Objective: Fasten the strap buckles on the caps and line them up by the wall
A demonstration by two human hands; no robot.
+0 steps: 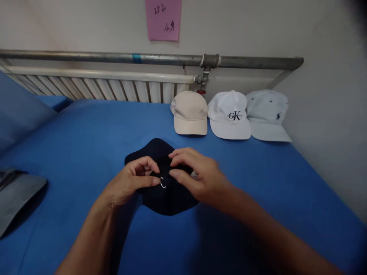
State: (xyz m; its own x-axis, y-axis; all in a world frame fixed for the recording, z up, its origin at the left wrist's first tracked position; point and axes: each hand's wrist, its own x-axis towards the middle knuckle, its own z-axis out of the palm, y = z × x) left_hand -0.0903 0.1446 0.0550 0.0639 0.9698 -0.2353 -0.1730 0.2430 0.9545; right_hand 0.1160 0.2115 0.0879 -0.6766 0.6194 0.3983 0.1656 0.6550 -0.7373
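Note:
A black cap [170,200] with a small white mark lies on the blue surface, in the middle of the view. My left hand [137,177] is at its left side, thumb beside the white mark and fingers curled over the dark fabric. Over the right side of the cap is my right hand [197,172], its thumb and fingers bent around the fabric. A small white label shows beneath that hand. The fingertips of both hands face each other a short way apart. Dark fabric hides the details of the grip.
Along the back stand a beige cap [190,110], a white cap [229,114] and a pale cap [268,114]. A grey cap [20,196] lies at the left edge. Behind the blue surface [94,130] are a radiator [109,89] and a metal pipe [172,59].

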